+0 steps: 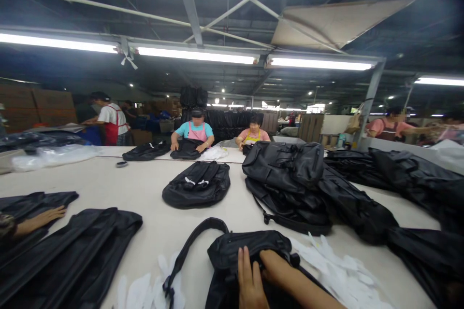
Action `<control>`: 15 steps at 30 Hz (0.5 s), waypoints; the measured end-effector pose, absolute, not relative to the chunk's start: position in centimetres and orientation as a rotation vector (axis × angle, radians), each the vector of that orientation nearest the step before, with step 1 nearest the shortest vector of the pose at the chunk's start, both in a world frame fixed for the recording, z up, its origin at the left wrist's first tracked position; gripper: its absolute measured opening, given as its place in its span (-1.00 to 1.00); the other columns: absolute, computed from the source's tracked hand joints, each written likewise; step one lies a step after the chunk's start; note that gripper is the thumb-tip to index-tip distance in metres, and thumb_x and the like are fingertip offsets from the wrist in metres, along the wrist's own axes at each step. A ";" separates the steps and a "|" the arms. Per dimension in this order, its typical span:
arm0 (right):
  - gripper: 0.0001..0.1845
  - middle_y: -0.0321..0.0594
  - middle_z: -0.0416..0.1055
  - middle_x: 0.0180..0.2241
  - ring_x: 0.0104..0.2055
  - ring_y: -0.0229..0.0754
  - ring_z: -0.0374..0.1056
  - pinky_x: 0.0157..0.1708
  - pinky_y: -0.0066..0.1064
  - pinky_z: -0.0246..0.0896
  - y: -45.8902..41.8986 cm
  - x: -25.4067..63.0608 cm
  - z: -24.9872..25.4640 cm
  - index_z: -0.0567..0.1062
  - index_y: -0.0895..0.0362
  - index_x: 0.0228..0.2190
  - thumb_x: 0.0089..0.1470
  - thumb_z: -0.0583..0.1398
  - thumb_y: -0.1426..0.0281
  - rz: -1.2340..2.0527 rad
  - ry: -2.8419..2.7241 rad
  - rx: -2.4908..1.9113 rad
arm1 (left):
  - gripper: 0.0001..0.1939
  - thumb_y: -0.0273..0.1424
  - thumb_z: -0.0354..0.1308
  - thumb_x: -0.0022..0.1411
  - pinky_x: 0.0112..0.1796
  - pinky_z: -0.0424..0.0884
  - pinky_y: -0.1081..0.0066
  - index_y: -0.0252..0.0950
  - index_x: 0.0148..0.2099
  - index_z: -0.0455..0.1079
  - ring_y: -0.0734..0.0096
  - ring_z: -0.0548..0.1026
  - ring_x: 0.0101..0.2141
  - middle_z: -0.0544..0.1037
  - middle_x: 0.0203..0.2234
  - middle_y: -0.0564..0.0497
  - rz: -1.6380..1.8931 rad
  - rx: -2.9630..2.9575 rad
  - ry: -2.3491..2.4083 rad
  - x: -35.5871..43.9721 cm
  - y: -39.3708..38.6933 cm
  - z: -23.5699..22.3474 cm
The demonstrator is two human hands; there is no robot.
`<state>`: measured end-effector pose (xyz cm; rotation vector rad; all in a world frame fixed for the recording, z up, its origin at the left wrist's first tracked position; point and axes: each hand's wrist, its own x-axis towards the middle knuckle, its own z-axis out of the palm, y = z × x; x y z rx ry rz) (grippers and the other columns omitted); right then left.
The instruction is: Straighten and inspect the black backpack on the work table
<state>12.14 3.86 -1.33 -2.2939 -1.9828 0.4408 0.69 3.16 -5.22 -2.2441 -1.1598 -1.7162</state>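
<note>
Black backpack (246,260) right under the person's two hands, folks, lying on the pale bench (119,178) with its looped strap (195,230) flung out to the left. Left hand (249,277): grip open, fingers straight and flat on the bag. Right hand (275,266): pressed on the top edge, fingers tucked out of sight, so I can't tell how tight that grip is. Two spreads of white sheets (337,270) sit either side, likely tissue paper. Over on the left, a co-worker's hand (41,217) rests on the first of two flattened black bags (72,246). Straight ahead, one lone bag (197,184) with white marks (192,182), too small to read. To the right, a heap (286,188) of several more blocks the view. Farther up, two seated workers (192,130) and two bags (147,150), then a standing worker in a red apron (112,118) by stacked cartons (36,101).
</note>
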 end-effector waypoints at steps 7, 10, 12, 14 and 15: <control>-0.79 -0.06 0.38 -0.35 -0.31 -0.10 0.29 -0.32 -0.38 0.14 3.0 11.9 -0.7 0.41 0.25 -0.39 -0.14 0.07 0.44 0.393 -1.991 -2.118 | -0.68 -0.66 -0.10 0.02 -0.13 0.37 0.27 -0.29 -0.30 0.41 0.18 0.20 0.02 0.31 -0.03 -0.02 -1.266 -2.326 -1.445 1.3 3.1 -3.9; -0.78 -0.18 0.39 -0.39 -0.37 -0.20 0.26 -0.36 -0.46 0.14 2.5 12.2 0.5 0.42 0.21 -0.39 -0.18 0.11 0.42 0.492 -2.035 -1.824 | -0.67 -0.65 -0.12 0.04 -0.14 0.36 0.26 -0.29 -0.32 0.43 0.19 0.24 -0.01 0.34 -0.05 -0.03 -1.183 -2.301 -1.519 1.2 2.9 -3.1; -0.77 -0.23 0.38 -0.40 -0.38 -0.22 0.25 -0.36 -0.48 0.13 2.3 12.3 1.1 0.43 0.19 -0.38 -0.17 0.11 0.41 0.575 -2.050 -1.696 | -0.67 -0.64 -0.13 0.04 -0.15 0.36 0.24 -0.29 -0.33 0.43 0.18 0.26 -0.03 0.37 -0.08 -0.04 -1.141 -2.316 -1.537 0.9 2.7 -2.6; -0.78 -0.29 0.37 -0.48 -0.44 -0.25 0.22 -0.42 -0.50 0.12 2.6 12.5 1.4 0.46 0.18 -0.41 -0.15 0.12 0.35 0.730 -2.073 -1.702 | -0.67 -0.64 -0.12 0.03 -0.14 0.35 0.25 -0.29 -0.30 0.43 0.19 0.26 -0.03 0.38 -0.09 -0.05 -1.127 -2.340 -1.536 0.5 2.5 -2.2; -0.75 -0.31 0.35 -0.53 -0.49 -0.27 0.20 -0.47 -0.51 0.10 2.8 12.6 1.5 0.47 0.19 -0.44 -0.14 0.12 0.29 0.823 -2.077 -1.755 | -0.66 -0.65 -0.11 0.02 -0.13 0.34 0.26 -0.29 -0.27 0.42 0.20 0.26 -0.03 0.37 -0.09 -0.05 -1.129 -2.345 -1.539 0.2 2.5 -2.1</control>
